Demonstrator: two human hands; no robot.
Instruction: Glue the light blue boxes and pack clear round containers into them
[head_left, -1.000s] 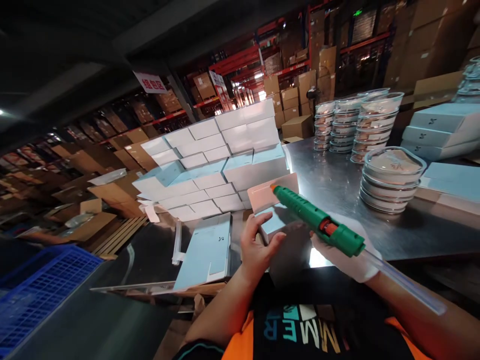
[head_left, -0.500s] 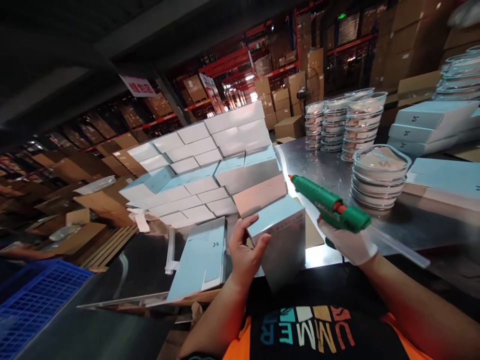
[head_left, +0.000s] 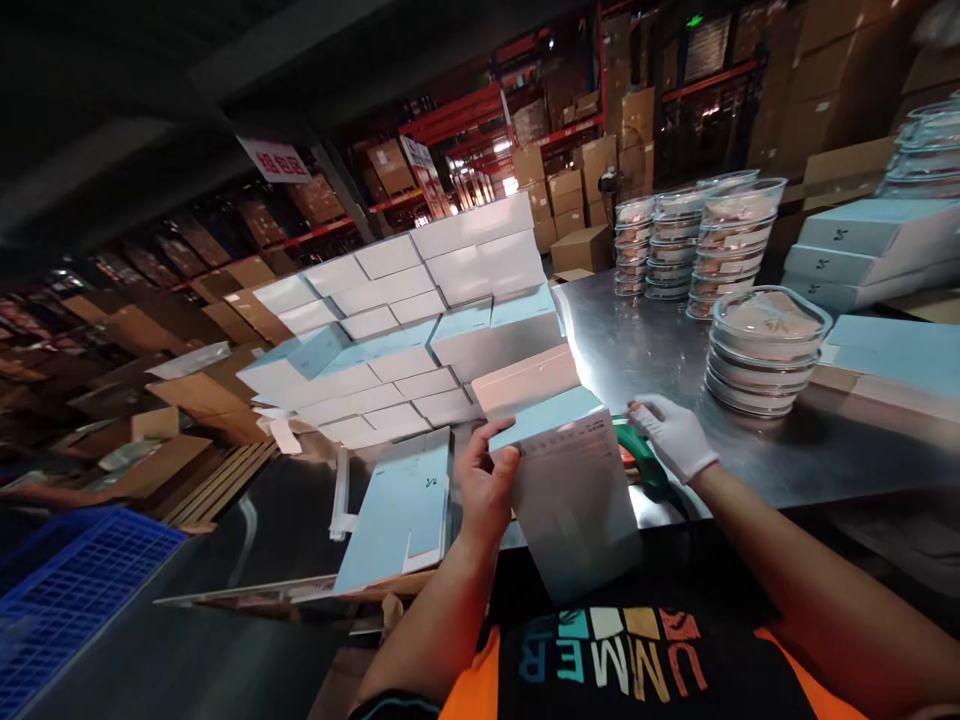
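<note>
My left hand (head_left: 487, 485) grips a pale blue carton (head_left: 577, 500) by its upper left edge, thumb on the printed front and fingers behind. The carton stands tilted in front of me, with a pinkish-lit flap (head_left: 525, 380) raised at its far side. My right hand (head_left: 671, 435), in a white glove, is just right of the carton, its fingers stretched left over a green glue gun (head_left: 652, 475). The gun lies low beside the carton, partly hidden by it, and the hand no longer wraps its handle.
A wall of stacked white and blue cartons (head_left: 390, 350) stands ahead. Flat blue carton blanks (head_left: 401, 510) lie to the left, near a blue crate (head_left: 82, 590). Stacks of clear round containers (head_left: 761, 370) and more blue cartons (head_left: 862, 250) stand on the metal table (head_left: 607, 320) at right.
The glue gun has gone from raised, pointing at the flap, to low behind the carton's right side. My right hand has come off its handle. The carton has tilted, showing more of its front.
</note>
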